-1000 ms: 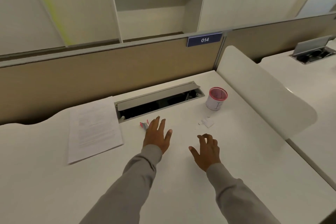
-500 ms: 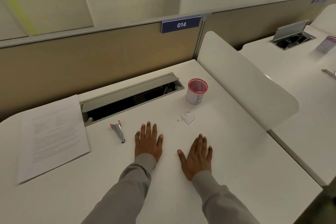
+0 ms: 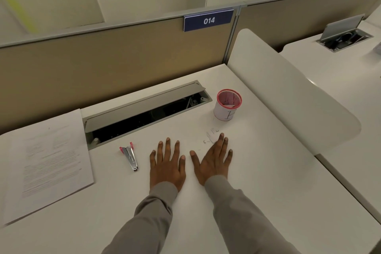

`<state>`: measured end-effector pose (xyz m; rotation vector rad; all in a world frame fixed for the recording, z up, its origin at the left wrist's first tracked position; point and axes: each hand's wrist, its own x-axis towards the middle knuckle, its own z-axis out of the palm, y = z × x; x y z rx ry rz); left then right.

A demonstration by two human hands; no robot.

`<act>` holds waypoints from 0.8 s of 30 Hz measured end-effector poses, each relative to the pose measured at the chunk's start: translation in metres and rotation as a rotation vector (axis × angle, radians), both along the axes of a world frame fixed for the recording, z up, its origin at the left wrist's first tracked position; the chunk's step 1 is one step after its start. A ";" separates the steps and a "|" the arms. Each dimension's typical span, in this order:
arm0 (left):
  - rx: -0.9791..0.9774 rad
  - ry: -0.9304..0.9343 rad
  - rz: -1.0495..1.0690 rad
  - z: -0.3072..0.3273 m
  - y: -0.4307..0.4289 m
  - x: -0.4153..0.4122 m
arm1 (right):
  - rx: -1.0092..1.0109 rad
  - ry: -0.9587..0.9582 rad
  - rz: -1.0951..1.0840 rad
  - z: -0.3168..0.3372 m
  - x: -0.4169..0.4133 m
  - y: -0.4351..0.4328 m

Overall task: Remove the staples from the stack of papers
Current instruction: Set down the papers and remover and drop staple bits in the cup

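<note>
A stack of printed white papers (image 3: pixel 47 163) lies flat at the left of the white desk (image 3: pixel 257 181). A metal staple remover with pink grips (image 3: pixel 129 155) rests on the desk between the papers and my left hand (image 3: pixel 167 166). That hand lies palm down, fingers spread, holding nothing. My right hand (image 3: pixel 213 160) lies flat beside it, fingers spread, its fingertips touching a few small paper scraps and loose staples (image 3: pixel 211 136).
A pink mesh cup wrapped in white paper (image 3: pixel 227 105) stands behind the scraps. An open cable tray with a raised grey lid (image 3: pixel 144 113) runs along the desk's back. A tan partition with a "014" sign (image 3: pixel 208 20) backs the desk; a white divider (image 3: pixel 288 93) stands at right.
Both hands went from hovering with curled fingers to lying flat on the desk. The staple remover, partly hidden by my left hand before, now lies in plain sight. The camera tilted down.
</note>
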<state>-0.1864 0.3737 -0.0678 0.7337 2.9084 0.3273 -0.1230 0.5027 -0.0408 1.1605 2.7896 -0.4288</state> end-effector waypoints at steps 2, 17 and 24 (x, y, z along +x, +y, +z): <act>-0.007 0.003 -0.006 0.000 0.000 0.000 | 0.016 0.061 0.008 -0.002 0.002 0.006; -0.009 0.008 -0.008 -0.001 -0.001 -0.001 | -0.058 0.135 0.379 0.001 -0.004 0.080; -0.005 0.012 -0.006 -0.001 0.000 -0.001 | -0.101 0.148 0.383 0.023 -0.031 0.086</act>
